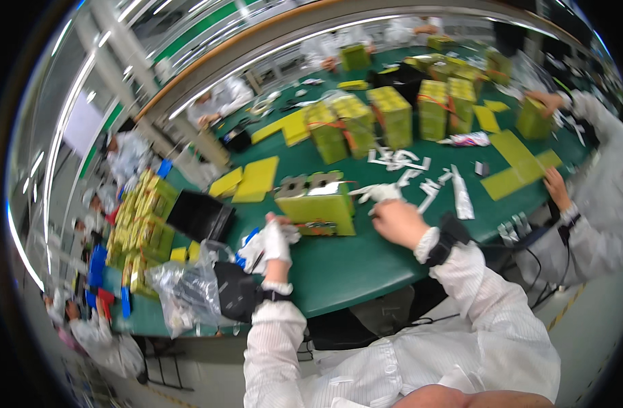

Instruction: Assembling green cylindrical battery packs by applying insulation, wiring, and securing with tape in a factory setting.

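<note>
A yellow-green battery pack stands on the green table in front of me, with dark round fittings along its top and small wiring on its near side. My left hand, in a white glove with bare fingertips showing, is beside the pack's left end. How its fingers are set is blurred. My right hand looks bare and lies to the right of the pack, fingers curled in. Against its far side is a white glove, which the fingers seem to grip; the contact is partly hidden.
A black bin and a clear plastic bag are at left, beside stacked yellow-green packs. More packs stand beyond. White strips, a white tube and yellow sheets lie around. A co-worker's hand is at right.
</note>
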{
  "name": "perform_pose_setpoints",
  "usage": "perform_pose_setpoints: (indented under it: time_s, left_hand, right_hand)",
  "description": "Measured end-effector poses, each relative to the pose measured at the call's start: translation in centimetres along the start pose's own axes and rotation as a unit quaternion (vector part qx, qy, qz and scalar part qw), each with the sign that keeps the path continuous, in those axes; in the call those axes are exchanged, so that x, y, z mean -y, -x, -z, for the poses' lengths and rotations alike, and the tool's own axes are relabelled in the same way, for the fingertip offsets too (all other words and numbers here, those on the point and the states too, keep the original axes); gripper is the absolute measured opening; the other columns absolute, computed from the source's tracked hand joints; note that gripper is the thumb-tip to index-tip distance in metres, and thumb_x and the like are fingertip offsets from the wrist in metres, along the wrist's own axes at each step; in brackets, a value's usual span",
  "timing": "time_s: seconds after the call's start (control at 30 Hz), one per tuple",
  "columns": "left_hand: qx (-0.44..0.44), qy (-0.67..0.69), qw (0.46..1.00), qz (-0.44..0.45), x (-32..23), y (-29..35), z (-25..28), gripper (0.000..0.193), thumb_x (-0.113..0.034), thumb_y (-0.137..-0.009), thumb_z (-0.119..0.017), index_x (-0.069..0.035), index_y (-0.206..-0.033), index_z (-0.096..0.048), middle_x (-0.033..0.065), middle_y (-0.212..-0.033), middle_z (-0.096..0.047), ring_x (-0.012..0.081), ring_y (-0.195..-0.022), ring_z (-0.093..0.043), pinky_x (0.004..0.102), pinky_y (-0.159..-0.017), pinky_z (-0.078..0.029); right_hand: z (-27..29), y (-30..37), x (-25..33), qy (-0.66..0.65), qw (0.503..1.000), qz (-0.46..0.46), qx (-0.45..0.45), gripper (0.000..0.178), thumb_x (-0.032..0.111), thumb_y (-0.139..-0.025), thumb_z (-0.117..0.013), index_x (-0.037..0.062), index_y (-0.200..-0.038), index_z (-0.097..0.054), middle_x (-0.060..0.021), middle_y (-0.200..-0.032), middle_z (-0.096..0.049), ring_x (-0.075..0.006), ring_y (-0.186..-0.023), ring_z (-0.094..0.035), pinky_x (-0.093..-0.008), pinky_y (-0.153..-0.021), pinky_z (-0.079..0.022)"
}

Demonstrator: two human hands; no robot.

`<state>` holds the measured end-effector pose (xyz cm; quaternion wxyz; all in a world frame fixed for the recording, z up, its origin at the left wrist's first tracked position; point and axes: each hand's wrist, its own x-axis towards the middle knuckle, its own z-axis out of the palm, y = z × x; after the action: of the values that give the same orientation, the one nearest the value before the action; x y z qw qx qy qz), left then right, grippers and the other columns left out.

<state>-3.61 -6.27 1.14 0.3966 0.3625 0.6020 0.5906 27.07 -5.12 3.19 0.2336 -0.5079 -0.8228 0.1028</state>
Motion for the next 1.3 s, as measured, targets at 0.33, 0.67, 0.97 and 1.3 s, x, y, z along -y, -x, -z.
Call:
perform_pose_setpoints:
  time_s: [0.33,0.67,0.97,1.3]
  left_hand:
    - [-0.050,-0.217,0.962,-0.154,1.3,0.0,-1.2,0.056,-0.042,-0.100,-0.040,-0.003,-0.062,-0.057,0.0109,-0.050,-0.057,0.0289,-0.049,-0.060,0.0416,-0.050,-0.045]
    - [-0.007,-0.333,0.942,-0.051,-0.7,0.1,0.6,0.078,-0.058,-0.098,-0.016,-0.010,-0.057,-0.063,0.0081,-0.056,-0.062,0.0304,-0.064,-0.063,0.0409,-0.069,-0.049]
    - [-0.156,-0.341,0.914,-0.156,1.9,-2.4,3.5,0.051,-0.038,-0.101,-0.034,-0.005,-0.092,-0.071,0.0191,-0.095,-0.068,0.0383,-0.096,-0.061,0.0442,-0.087,-0.045]
    - [-0.031,-0.208,0.908,-0.361,-1.4,0.8,0.5,0.043,-0.017,-0.096,-0.051,-0.004,-0.136,-0.046,0.0155,-0.114,-0.062,0.0241,-0.098,-0.061,0.0315,-0.086,-0.048]
  right_hand:
    - [-1.4,-9.0,1.2,-0.353,0.935,-0.026,-0.003,0.013,0.004,-0.089,-0.050,-0.0008,-0.099,-0.058,-0.0076,-0.074,-0.056,-0.0133,-0.068,-0.053,-0.0300,-0.064,-0.045]
    - [-5.3,-7.6,1.4,-0.592,0.799,-0.106,0.013,0.028,0.014,-0.098,-0.040,-0.0013,-0.111,-0.060,0.0026,-0.093,-0.063,-0.0052,-0.082,-0.052,-0.0191,-0.074,-0.041]
    - [-8.2,-8.2,-1.0,-0.531,0.843,-0.079,-0.005,0.028,0.019,-0.098,-0.048,-0.0042,-0.107,-0.062,0.0014,-0.087,-0.062,-0.0081,-0.082,-0.052,-0.0222,-0.076,-0.043]
    - [-7.0,-7.7,-1.0,-0.559,0.827,-0.057,0.030,0.030,0.018,-0.101,-0.041,-0.0018,-0.114,-0.059,0.0016,-0.095,-0.062,-0.0056,-0.085,-0.052,-0.0204,-0.076,-0.042]
